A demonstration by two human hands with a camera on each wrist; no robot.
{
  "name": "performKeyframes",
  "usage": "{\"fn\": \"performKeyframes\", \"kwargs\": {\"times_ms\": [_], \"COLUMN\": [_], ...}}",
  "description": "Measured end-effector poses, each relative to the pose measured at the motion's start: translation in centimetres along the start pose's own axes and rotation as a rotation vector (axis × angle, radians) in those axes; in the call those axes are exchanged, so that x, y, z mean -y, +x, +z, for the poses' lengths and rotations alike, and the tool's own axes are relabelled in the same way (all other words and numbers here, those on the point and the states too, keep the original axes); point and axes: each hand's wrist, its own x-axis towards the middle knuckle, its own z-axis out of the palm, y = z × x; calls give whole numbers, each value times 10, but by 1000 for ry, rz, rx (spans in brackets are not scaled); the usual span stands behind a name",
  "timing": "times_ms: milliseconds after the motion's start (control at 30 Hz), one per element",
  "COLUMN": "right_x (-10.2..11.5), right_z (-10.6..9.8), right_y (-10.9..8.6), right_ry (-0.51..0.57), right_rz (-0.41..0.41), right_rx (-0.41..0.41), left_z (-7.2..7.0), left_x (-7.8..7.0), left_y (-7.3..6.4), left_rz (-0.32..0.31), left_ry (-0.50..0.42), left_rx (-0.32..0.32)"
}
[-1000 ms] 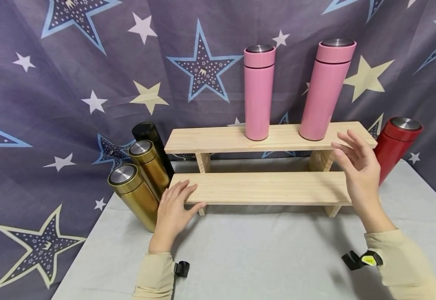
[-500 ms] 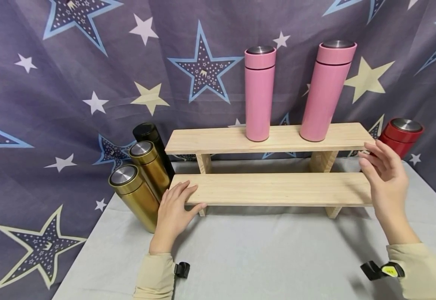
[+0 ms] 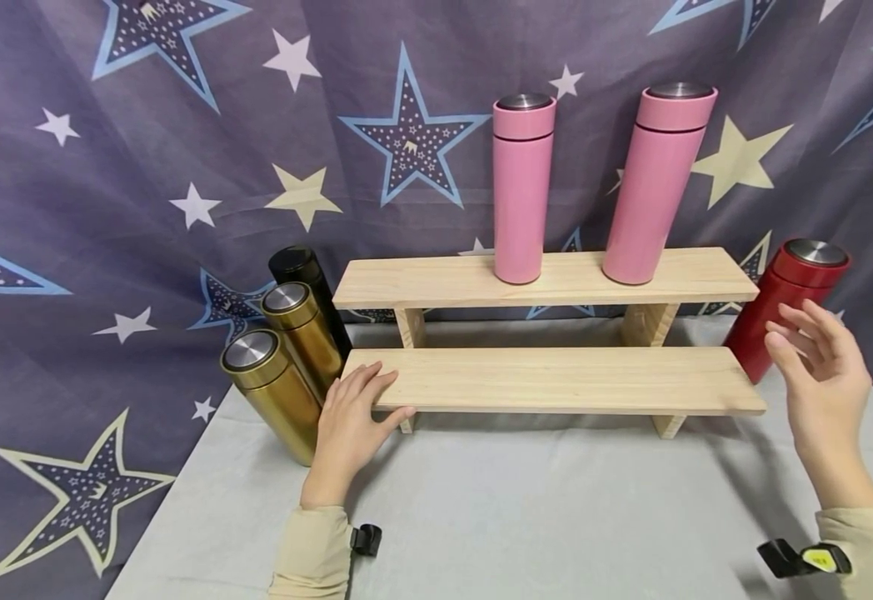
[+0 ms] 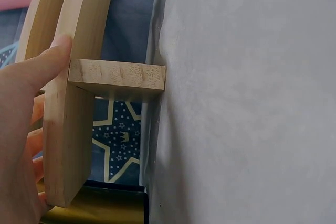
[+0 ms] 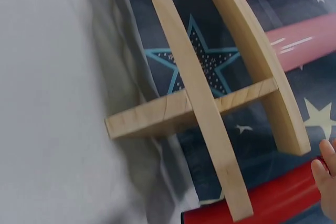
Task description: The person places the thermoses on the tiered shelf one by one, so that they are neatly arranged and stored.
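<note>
A two-tier wooden stand point(image 3: 556, 380) is on the table. My left hand point(image 3: 354, 429) rests on the left end of its lower board, fingers over the top and thumb at the front edge. My right hand point(image 3: 826, 383), fingers loosely bent and nothing in it, is beside the red thermos flask point(image 3: 777, 304) to the right of the stand. In the right wrist view, my fingertips overlap the red flask's lid end; I cannot tell whether they touch. Two pink thermos flasks, one left point(image 3: 521, 200) and one right point(image 3: 650, 192), stand on the upper board.
Left of the stand are a front gold flask point(image 3: 279, 408), a second gold flask point(image 3: 305, 333) and a black flask point(image 3: 303, 265), close to my left hand. Grey cloth point(image 3: 526, 508) covers the table. A star-patterned curtain point(image 3: 204, 108) hangs behind.
My right hand has moved right, from in front of the stand's right end to beside the red flask. The left hand stays on the lower board. The flasks have not moved.
</note>
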Motion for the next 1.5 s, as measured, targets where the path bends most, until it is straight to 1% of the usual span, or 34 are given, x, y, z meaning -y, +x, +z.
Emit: {"fn": "performKeyframes", "kwargs": {"times_ms": [67,100,133,267,300,333,400,533,600,867,1067,1200,1367,1500], "right_x": [-3,-5,-7,-14,-16,-18,-21,-26,-30,-43,-50,-56,-63,-66], "right_z": [-4,-6,-8,-13,-14,-15,-16,-20,-23,-30,-37,-41,-44,-43], "right_y": [1,1,1,2,3,3,5,8,10,22,33,38,44,48], "right_ry": [-79,-96,-90,66,95,92,21,-178,-212,-270,-274,-276,-245,-274], "right_rz": [1,1,2,10,14,17,29,57,62,64,86,99,121,139], "right_rx": [-7,-11,-13,-25,-33,-41,-58,-73,-75,-108,-124,-123,-123,-107], "left_z": [0,0,0,-1,-1,-1,-1,0,0,-1,-1,-1,-1,-2], "left_x": [0,0,0,-1,-1,-1,0,0,0,-1,-1,-1,-1,-1], "left_y": [0,0,0,-1,-1,-1,0,0,0,0,0,0,0,0], "left_rz": [0,-1,-2,-7,-7,-7,-8,-11,-13,-9,-3,0,0,-2], "left_ry": [0,0,0,-4,-5,-5,-4,0,2,-2,-4,-4,-3,-1], "left_rx": [-2,-2,-1,2,2,2,3,6,9,7,-3,-6,-4,-4]}}
